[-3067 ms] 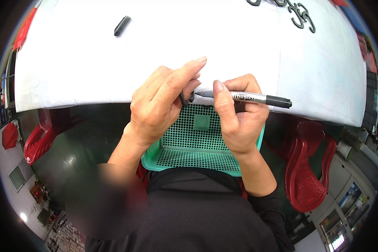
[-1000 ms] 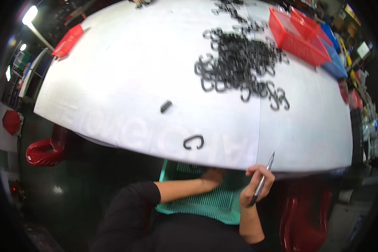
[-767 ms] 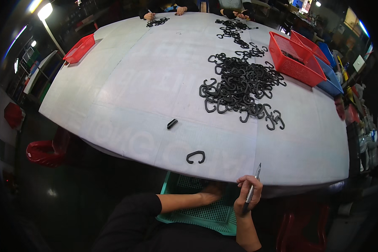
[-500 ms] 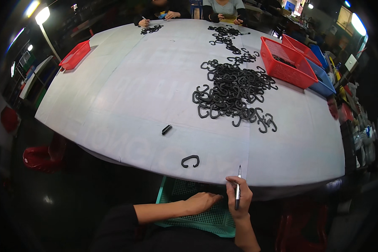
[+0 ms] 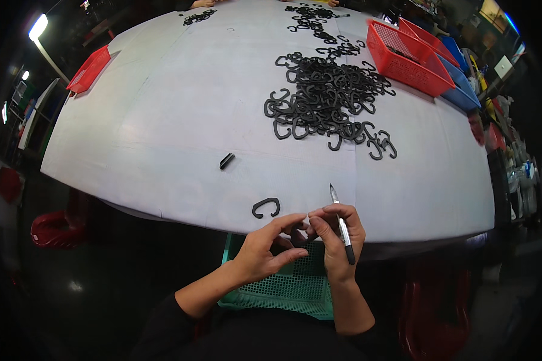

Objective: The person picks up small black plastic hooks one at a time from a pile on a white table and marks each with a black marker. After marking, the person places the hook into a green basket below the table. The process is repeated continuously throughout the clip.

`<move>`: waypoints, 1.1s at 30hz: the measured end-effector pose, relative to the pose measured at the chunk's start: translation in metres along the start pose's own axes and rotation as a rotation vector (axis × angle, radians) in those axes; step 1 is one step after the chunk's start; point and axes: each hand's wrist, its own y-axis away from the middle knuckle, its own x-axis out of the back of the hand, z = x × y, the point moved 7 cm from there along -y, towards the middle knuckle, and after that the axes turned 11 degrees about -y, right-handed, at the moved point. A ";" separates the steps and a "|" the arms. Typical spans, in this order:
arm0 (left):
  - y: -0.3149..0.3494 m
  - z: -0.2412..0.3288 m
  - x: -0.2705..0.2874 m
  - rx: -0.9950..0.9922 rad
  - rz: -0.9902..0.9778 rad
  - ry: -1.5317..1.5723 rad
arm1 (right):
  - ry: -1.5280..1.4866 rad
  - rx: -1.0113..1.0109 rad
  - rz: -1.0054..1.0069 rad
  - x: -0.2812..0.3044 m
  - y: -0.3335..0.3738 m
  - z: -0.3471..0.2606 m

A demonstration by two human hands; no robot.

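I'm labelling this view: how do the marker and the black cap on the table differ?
The marker is long, the cap short. The marker is silvery with a black end; the cap looks all black. The marker is in the right hand; the cap lies on the table. Both show black.

- No readable words, numbers or signs are being shown on any surface.
- Any print on the pen point(image 5: 343, 231) is being rendered too small to decipher.
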 end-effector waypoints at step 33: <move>-0.013 -0.030 0.002 -0.275 0.144 -0.329 | 0.201 -0.075 0.273 0.041 -0.010 0.017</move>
